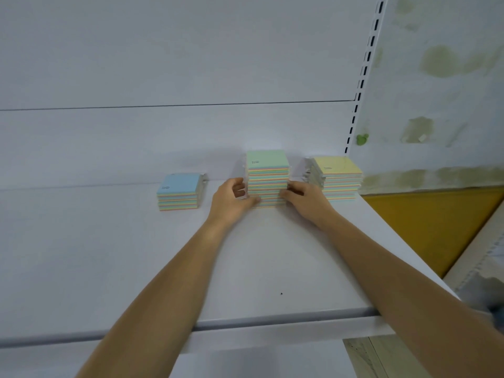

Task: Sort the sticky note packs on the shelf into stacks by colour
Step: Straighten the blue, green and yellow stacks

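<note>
- Head view: two bare forearms reach in over the front lip of the white shelf point(272, 268).
- Next up, the left hand point(231, 200) cups the left side of the green-topped stack point(267, 162), fingers curled round it and thumb on the lower front edge.
- Same deal for the right hand point(305, 199): its fingertips curl against the lower packs on the right side.
- So that stack sits squeezed between both hands, toward the back of the shelf.
- The blue-topped stack point(178, 184), way shorter, stands apart on the left. The yellow-topped stack point(336, 166) is just beside the right hand.
- The slotted upright point(365, 66) is at the far right.
</note>
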Demonstrator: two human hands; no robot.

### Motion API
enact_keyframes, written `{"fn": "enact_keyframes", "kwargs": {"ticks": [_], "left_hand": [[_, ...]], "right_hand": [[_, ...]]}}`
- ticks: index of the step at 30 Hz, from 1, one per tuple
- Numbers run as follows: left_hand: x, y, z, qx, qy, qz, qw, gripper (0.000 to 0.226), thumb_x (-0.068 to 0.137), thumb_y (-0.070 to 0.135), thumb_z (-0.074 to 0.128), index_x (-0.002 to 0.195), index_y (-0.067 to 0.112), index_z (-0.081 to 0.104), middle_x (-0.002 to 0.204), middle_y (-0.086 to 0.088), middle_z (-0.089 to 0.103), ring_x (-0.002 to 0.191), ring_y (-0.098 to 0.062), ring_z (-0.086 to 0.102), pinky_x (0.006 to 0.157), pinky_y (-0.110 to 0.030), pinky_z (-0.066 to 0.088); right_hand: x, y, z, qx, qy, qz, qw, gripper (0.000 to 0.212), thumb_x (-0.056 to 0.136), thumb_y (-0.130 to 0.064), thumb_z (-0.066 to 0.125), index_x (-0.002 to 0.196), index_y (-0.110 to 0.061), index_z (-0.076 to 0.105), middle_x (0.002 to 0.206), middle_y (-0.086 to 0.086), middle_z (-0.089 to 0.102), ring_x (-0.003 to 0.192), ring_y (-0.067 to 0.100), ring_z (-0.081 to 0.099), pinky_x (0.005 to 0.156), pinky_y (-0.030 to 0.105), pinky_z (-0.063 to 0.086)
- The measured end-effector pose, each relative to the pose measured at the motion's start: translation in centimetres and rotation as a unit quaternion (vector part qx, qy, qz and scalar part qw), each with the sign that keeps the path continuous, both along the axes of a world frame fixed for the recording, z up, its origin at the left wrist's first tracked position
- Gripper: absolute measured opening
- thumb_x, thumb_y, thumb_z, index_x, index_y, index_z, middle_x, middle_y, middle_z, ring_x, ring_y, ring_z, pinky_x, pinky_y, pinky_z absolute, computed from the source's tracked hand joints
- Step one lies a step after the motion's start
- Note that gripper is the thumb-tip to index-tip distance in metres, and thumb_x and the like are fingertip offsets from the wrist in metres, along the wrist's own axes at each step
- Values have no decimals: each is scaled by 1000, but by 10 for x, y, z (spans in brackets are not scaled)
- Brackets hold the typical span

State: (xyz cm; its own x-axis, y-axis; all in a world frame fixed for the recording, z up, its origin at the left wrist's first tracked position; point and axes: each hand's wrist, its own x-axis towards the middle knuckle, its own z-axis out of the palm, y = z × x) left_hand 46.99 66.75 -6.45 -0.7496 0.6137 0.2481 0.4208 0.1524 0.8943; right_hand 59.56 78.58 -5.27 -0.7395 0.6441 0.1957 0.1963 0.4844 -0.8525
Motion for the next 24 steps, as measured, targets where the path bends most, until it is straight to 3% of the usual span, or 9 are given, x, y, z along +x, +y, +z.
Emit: {"fn": "enact_keyframes", "kwargs": {"ticks": [2,6,8,9,11,14,18,21,24], "left_hand": [[0,1,-1,-16,18,-7,1000,47,71,6,75,115,2,58,117,-12,66,104,-25,65,90,-30,50],[1,0,2,-16,14,-6,1000,45,71,4,74,113,2,59,116,-14,66,101,-27,65,85,-29,49],[0,-1,3,-14,5,-6,1000,46,71,5,75,113,2,58,116,-13,65,97,-25,65,86,-31,50],[1,-1,4,-10,-6,-8,1000,46,71,5,76,113,3,57,117,-13,64,95,-24,64,88,-34,52],[1,-2,4,0,-36,-14,999,48,70,4,76,113,3,57,120,-14,62,91,-21,62,91,-40,53],[0,-3,4,6,-57,-18,998,50,69,4,77,115,3,55,123,-15,60,92,-20,60,92,-40,53],[3,-3,5,-9,-30,-15,999,52,73,15,75,120,6,54,125,-8,60,94,-14,58,88,-27,46],[7,-2,7,-14,-7,-3,1000,48,78,24,70,120,6,56,127,-8,60,98,-15,60,87,-24,44],[12,-4,11,-12,21,54,998,60,78,26,70,130,6,46,134,-9,52,113,-23,56,93,-28,41]], "right_hand": [[0,1,0,-11,6,2,1000,23,91,-16,52,109,-15,66,91,-6,63,83,7,54,59,-4,35],[1,1,1,-25,15,29,999,30,86,-8,58,116,-12,62,103,-2,64,95,8,56,80,8,45],[1,0,1,-7,14,41,999,37,83,0,60,119,-8,59,104,1,62,95,9,55,69,-1,41],[1,1,1,3,12,36,999,37,83,2,60,119,-7,59,104,1,62,94,9,55,66,2,41],[0,2,-1,13,10,29,999,36,83,0,60,118,-8,59,102,-1,62,94,9,56,66,6,40],[-2,1,-3,28,6,17,999,33,82,-2,61,114,-8,61,99,-1,63,92,10,57,68,0,39],[-5,-2,-6,74,-1,-37,997,27,80,-11,62,108,-10,64,103,3,66,96,14,58,89,28,44],[-4,-4,-7,90,0,-50,995,23,86,-20,58,106,-9,63,108,8,66,106,21,59,88,29,41],[3,-12,1,123,53,-95,986,30,86,-16,57,114,-2,58,114,15,62,110,27,56,93,31,41]]}}
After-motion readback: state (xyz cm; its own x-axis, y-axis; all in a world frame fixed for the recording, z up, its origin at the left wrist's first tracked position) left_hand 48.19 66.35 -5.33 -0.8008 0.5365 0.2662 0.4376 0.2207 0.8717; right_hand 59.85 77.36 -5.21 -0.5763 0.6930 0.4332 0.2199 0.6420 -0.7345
